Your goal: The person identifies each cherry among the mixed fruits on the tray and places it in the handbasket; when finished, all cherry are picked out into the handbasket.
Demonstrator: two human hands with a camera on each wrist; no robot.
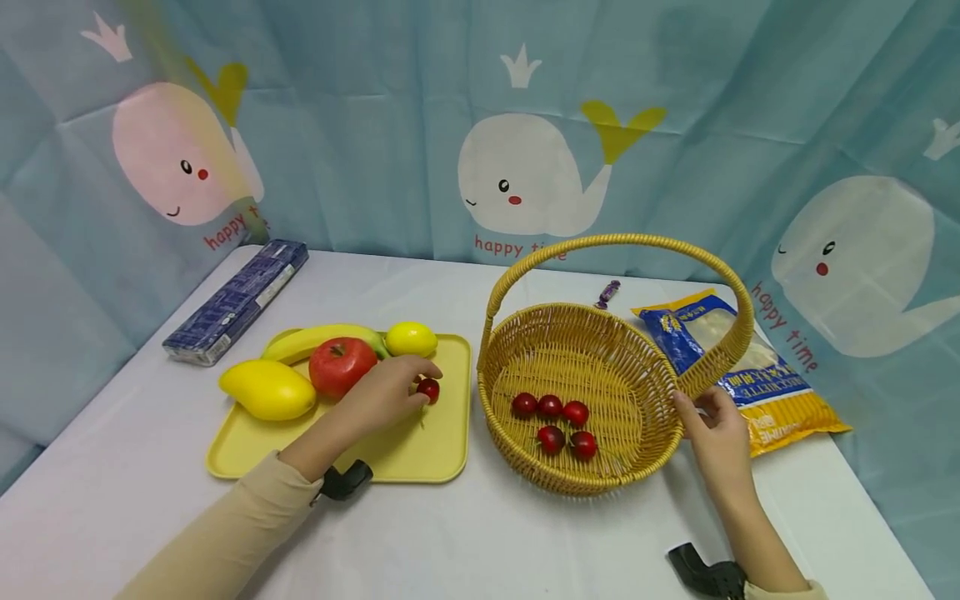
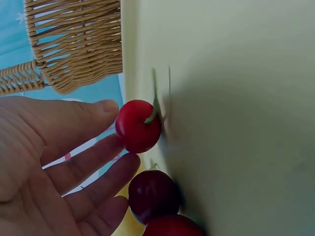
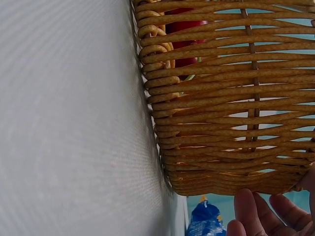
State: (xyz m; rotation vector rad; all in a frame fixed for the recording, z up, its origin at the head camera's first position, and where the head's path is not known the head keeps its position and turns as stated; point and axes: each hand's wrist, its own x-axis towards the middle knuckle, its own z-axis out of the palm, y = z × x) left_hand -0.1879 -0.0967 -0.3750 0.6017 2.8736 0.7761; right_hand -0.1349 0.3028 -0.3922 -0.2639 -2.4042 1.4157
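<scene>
With thumb and fingertips my left hand (image 1: 382,392) pinches a red cherry (image 2: 139,126) by its sides, low over the yellow tray (image 1: 442,454); its green stem shows in the left wrist view. Just below it in that view are a darker cherry (image 2: 153,196) and part of another red fruit. My right hand (image 1: 716,429) holds the rim of a wicker basket (image 1: 525,468) beside the right foot of its tall handle, thumb on top, fingers against the outer wall. Several cherries (image 1: 551,407) lie on the basket's floor, some also glimpsed through the weave in the right wrist view.
A red apple (image 1: 342,367), a banana (image 1: 322,337), a lemon (image 1: 412,339) and a yellow mango (image 1: 267,390) occupy the tray's left and back. Behind it lies a dark blue pack (image 1: 236,300). A wrapped candy (image 1: 608,293) and a blue-and-yellow bag (image 1: 783,400) sit behind and right of the basket.
</scene>
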